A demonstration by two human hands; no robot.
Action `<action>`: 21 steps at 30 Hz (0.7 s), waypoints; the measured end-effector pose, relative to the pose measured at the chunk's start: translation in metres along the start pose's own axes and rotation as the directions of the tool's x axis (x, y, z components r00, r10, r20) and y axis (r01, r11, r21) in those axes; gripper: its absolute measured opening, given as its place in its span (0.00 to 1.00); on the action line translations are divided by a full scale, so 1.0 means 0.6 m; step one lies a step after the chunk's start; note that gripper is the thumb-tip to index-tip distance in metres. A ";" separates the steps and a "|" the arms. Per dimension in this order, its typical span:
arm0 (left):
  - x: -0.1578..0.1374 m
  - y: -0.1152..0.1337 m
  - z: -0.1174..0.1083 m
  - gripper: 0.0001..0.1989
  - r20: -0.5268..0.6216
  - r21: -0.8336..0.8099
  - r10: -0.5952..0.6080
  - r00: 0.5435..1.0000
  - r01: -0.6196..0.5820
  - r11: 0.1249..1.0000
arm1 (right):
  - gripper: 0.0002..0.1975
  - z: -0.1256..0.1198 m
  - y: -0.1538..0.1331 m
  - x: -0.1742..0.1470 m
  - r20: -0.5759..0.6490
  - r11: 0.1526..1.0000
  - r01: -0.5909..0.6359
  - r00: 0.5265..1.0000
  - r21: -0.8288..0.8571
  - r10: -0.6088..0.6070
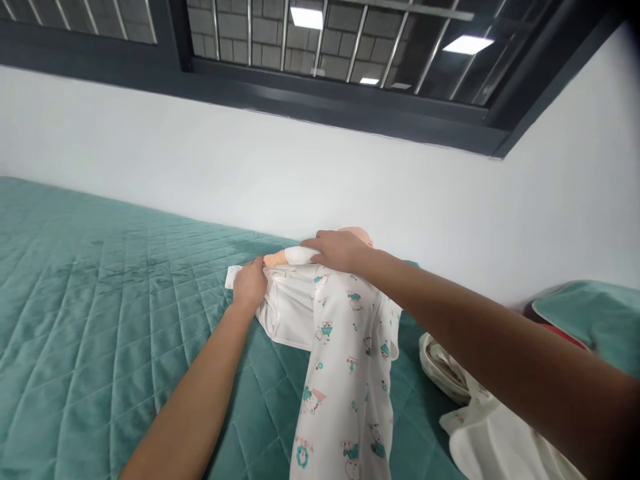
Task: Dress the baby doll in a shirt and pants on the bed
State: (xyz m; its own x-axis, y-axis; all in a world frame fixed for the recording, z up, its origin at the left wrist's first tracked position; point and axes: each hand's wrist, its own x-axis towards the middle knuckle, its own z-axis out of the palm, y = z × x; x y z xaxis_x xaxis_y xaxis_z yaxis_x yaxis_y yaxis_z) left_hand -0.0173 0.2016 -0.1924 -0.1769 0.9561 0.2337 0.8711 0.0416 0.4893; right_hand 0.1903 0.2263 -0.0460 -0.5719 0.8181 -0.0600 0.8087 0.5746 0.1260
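Note:
A baby doll lies on the bed by the wall; its bare head (358,233) shows only in part behind my right hand. The doll's forearm (275,259) points left out of a short white sleeve (299,255). My left hand (251,285) is closed round a white garment (287,310), whose cuff sticks out on its far side; the doll's hand is hidden at my fingers. My right hand (336,250) grips the doll's sleeved upper arm, thumb below and fingers above. Printed white cloth with small animals (345,353) covers the doll and stretches toward me.
A green quilted cover (100,320) spreads over the bed. The white wall (225,173) and dark window frame (325,107) stand behind. At right lie cream-white cloths (495,433) and a green bundle with a red edge (595,313), partly behind my right arm.

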 end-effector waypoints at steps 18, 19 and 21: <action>-0.023 0.018 -0.004 0.21 -0.030 0.219 0.354 0.935 -0.339 0.915 | 0.20 0.085 -0.010 -0.026 -0.245 0.944 -0.166 0.940 0.285 0.239; -0.023 0.017 -0.005 0.20 -0.039 0.224 0.349 0.936 -0.332 0.916 | 0.19 0.096 0.007 -0.050 -0.318 0.892 -0.218 0.879 0.395 0.355; -0.025 0.015 -0.009 0.18 -0.056 0.238 0.330 0.942 -0.309 0.921 | 0.18 0.128 0.039 -0.096 -0.378 0.753 -0.281 0.729 0.594 0.571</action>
State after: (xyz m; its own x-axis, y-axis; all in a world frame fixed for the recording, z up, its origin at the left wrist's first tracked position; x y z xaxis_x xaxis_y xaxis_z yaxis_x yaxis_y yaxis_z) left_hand -0.0092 0.1860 -0.1870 0.0952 0.8984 0.4288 0.9658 -0.1878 0.1789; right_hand 0.2524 0.1943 -0.1158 -0.0077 0.9155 0.4022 0.8519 0.2166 -0.4768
